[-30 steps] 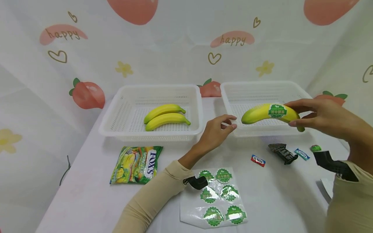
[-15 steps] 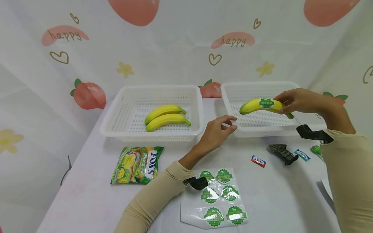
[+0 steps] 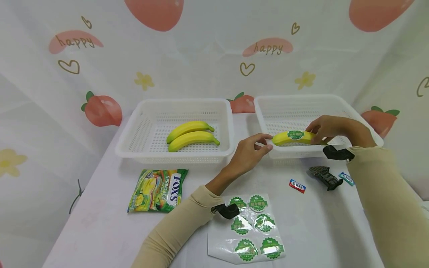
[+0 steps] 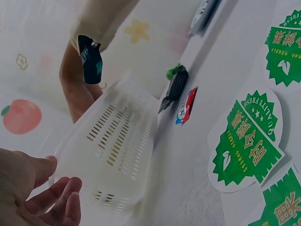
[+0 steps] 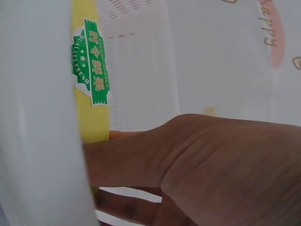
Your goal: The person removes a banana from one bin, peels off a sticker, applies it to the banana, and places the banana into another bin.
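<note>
My right hand (image 3: 330, 128) grips a yellow banana (image 3: 281, 137) near its stem end, low inside the right white basket (image 3: 291, 152). A green and white round sticker (image 5: 91, 61) is on the banana's side. In the right wrist view the basket's wall hides part of the banana. My left hand (image 3: 249, 150) holds the near-left corner of that basket, with its thumb and fingertips at the rim; the left wrist view shows the thumb (image 4: 44, 167) at that corner. Two more bananas (image 3: 192, 137), with no sticker showing, lie side by side in the left white basket (image 3: 174, 154).
A sheet of green round stickers (image 3: 218, 245) lies beside my left forearm. Left of it is a green candy bag (image 3: 157, 190). Near the right basket lie a red and blue wrapped candy (image 3: 297, 185), a black wrapped piece (image 3: 326, 178) and a light-blue candy (image 3: 346, 178).
The right hand has moved left and down with the banana, from over the right basket into it. The left hand stays at the basket's corner.
</note>
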`<state>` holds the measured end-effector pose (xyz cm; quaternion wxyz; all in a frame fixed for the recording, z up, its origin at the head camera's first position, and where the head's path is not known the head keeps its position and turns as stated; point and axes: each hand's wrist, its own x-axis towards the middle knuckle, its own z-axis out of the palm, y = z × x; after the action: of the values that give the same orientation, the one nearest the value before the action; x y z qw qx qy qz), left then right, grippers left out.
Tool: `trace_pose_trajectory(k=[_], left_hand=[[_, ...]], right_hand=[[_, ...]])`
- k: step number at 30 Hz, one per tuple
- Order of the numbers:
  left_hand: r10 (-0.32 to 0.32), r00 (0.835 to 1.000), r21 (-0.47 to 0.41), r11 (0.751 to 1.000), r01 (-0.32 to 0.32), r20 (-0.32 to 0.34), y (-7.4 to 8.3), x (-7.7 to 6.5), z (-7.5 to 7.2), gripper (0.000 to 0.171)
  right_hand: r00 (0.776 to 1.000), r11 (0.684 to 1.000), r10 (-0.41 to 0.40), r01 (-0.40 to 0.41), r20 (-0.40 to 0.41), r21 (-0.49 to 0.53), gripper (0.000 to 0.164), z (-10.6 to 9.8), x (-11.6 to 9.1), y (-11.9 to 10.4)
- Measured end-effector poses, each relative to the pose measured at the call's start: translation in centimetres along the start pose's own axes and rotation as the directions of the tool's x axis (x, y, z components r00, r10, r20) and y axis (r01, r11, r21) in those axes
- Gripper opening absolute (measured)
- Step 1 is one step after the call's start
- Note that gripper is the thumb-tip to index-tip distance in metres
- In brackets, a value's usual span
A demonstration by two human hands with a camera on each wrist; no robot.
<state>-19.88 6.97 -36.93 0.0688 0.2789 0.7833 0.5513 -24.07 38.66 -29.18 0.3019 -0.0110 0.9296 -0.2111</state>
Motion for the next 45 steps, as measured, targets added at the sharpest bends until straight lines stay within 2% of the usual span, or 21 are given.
trace_pose_trajectory(k=[6,15,18,20,23,26,29,32,34,39,43,45], left_hand=[[0.000,1.000,-0.005,1.000,0.000,-0.002,0.1,-0.1,0.0,0.037],[0.008,1.000,-0.011,1.000,-0.008,0.006,0.2,-0.1,-0.1,0.037],[0.002,1.000,-0.013,1.000,-0.001,0.007,0.2,-0.1,-0.1,0.037],[-0.003,1.000,-0.015,1.000,0.003,0.005,0.1,-0.1,-0.1,0.037],[-0.007,1.000,-0.013,1.000,0.007,0.005,0.1,-0.1,-0.1,0.037],[-0.003,1.000,-0.009,1.000,0.003,0.004,0.0,-0.1,0.0,0.037],[0.003,1.000,-0.008,1.000,-0.003,0.002,0.0,0.0,0.0,0.037],[0.002,1.000,-0.007,1.000,-0.002,0.000,-0.1,0.0,0.0,0.037],[-0.001,1.000,-0.003,1.000,0.001,0.001,0.0,-0.1,0.0,0.037],[0.001,1.000,-0.001,1.000,-0.001,0.005,0.0,0.0,0.0,0.038],[0.005,1.000,0.000,1.000,-0.005,0.011,0.0,-0.1,0.0,0.039],[0.009,1.000,0.012,1.000,-0.009,0.026,0.1,-0.3,0.0,0.040]], right_hand=[[0.999,0.999,0.015,-0.014,0.046,-0.034,0.055,0.6,0.1,0.0],[0.998,0.999,0.053,-0.053,0.031,0.003,0.062,1.4,0.1,-0.1],[0.999,1.000,0.031,-0.031,0.024,0.006,0.063,1.6,0.3,0.0],[1.000,1.000,0.001,-0.001,-0.007,-0.020,0.063,1.7,0.1,0.0],[0.994,0.995,-0.060,0.052,-0.096,-0.084,0.062,2.0,-0.6,-0.4],[0.965,0.985,-0.137,0.110,-0.224,-0.132,0.057,2.9,-1.6,-1.3],[0.912,0.972,-0.222,0.181,-0.345,-0.147,0.051,4.1,-2.6,-2.5],[0.863,0.967,-0.255,0.218,-0.436,-0.135,0.050,5.7,-3.5,-3.6],[0.842,0.964,-0.267,0.241,-0.469,-0.116,0.051,6.9,-4.2,-4.2],[0.812,0.954,-0.295,0.280,-0.504,-0.108,0.051,9.5,-5.1,-5.0],[0.806,0.950,-0.311,0.277,-0.503,-0.143,0.053,11.1,-5.0,-4.7],[0.797,0.947,-0.322,0.274,-0.511,-0.169,0.052,11.6,-4.8,-4.5]])
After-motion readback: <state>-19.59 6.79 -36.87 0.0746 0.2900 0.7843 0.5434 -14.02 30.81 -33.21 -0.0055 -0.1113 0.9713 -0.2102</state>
